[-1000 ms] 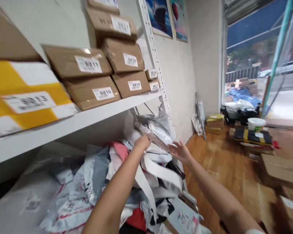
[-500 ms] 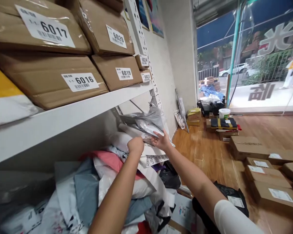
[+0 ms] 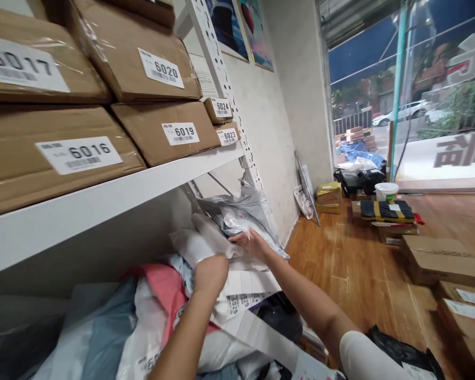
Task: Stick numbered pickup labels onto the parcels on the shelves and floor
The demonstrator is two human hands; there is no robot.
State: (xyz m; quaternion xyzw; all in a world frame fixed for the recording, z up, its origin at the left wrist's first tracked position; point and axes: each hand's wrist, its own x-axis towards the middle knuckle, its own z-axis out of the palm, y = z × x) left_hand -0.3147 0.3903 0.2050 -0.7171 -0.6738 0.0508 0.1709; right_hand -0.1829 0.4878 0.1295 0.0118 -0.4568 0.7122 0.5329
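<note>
My left hand (image 3: 211, 275) is closed in a fist beside a whitish plastic mailer bag (image 3: 192, 244) at the end of the lower shelf; its fingertips are turned away, so what they grip is hidden. Just to the right, my right hand (image 3: 254, 245) has its fingers stretched out against the stacked bags. Under it a grey plastic mailer bag (image 3: 257, 203) leans at the shelf's end. Below both hands hangs a white strip of number labels (image 3: 241, 302), with 6026 and 6025 readable, trailing down to the right.
Cartons with number labels, such as the 6019 carton (image 3: 178, 132), fill the white upper shelf (image 3: 114, 192) above my hands. A perforated upright (image 3: 221, 68) stands at its end. Mailer bags, including a red one (image 3: 162, 290), pile up below. Cartons (image 3: 439, 256) sit on the wooden floor.
The view has shifted left and closer to the shelf. My left hand has come down a little, remaining closed. The right hand has moved slightly left and lower along the bags.
</note>
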